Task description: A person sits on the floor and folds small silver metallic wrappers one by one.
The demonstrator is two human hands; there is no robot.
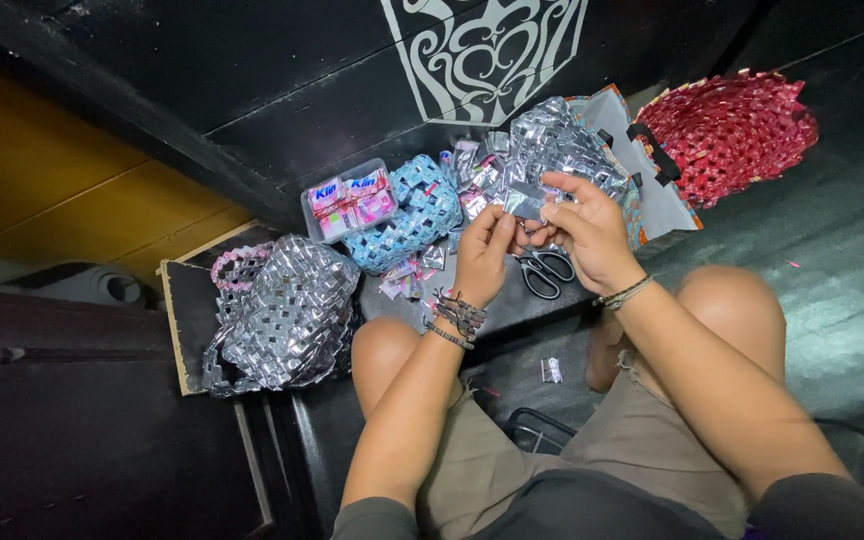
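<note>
Your left hand [482, 250] and right hand [582, 232] are raised above your knees and pinch together one small folded silver strip [525, 200] — fingers closed narrow on it. Just under them, black-handled scissors [544, 272] lie on the dark floor [832, 290]. Further away are a blue woven basket [414, 215], a silver woven bag [287, 310] at left, and a red woven basket [730, 130] — well apart from your hands.

A: Overall dim; dark floor [832, 300] and wall swallow detail. Light falls from above, brightest on forearms and knees.

B: Glare noted on the silver woven bag [287, 310]. Edges bend, wide-angle distortion. Focus sharp centrally, corners murky.
</note>
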